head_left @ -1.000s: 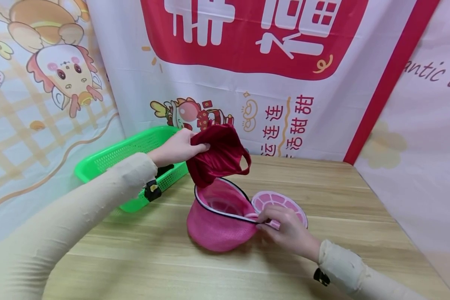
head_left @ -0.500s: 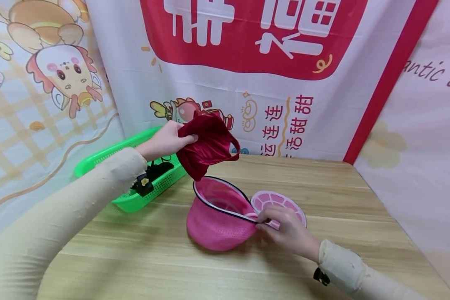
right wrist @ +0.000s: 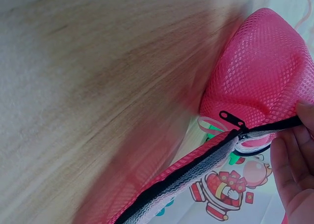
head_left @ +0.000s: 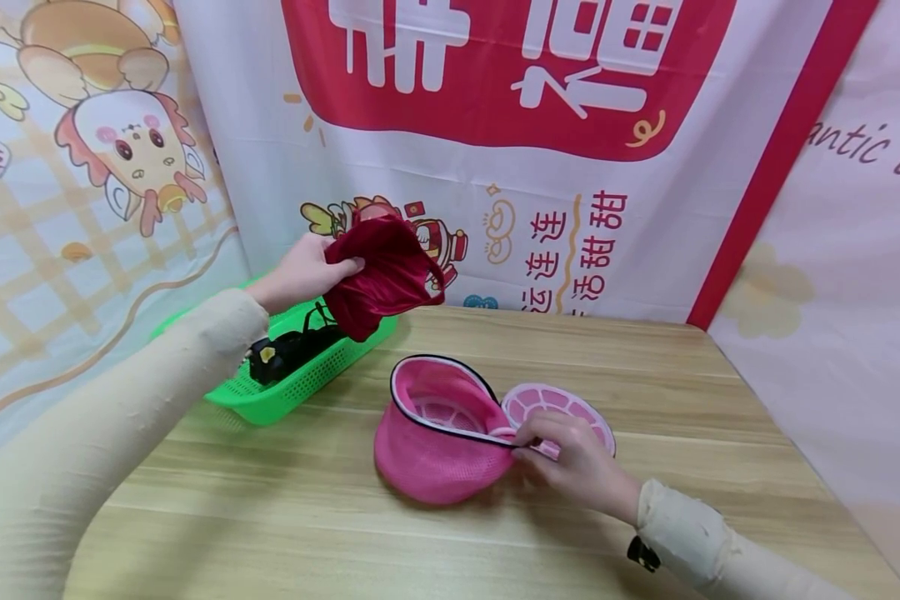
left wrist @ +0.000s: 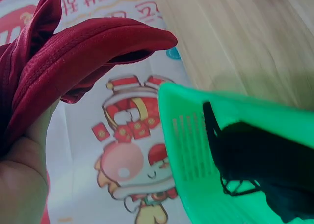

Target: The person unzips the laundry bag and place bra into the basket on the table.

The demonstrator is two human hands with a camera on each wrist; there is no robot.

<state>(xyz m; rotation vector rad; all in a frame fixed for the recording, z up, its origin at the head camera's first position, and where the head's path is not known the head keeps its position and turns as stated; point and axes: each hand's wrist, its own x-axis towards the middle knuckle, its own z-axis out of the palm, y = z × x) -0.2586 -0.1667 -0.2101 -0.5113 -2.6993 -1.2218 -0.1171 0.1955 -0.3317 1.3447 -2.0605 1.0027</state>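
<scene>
In the head view my left hand (head_left: 300,273) holds a dark red satin bra (head_left: 382,271) in the air, over the right end of a green basket (head_left: 322,387). The left wrist view shows its padded, curved edge (left wrist: 93,40) close up. A pink mesh laundry bag (head_left: 438,467) stands unzipped on the table, its round mouth facing up. Thumb and fingers of my right hand (head_left: 581,462) pinch the bag's black-and-white zip edge at the right. The bag's round lid (head_left: 551,402), with pink segments, lies folded back behind that hand. A zip pull (right wrist: 231,118) hangs near the rim.
Inside the green basket lies a black strapped garment (head_left: 292,350), partly hidden by my left arm. The wooden table (head_left: 682,400) meets a printed cloth backdrop (head_left: 495,250) at the back. More printed cloth stands along both sides.
My left hand has carried the red bra left and up, away from above the bag's mouth to over the basket. My right hand and the bag have hardly moved.
</scene>
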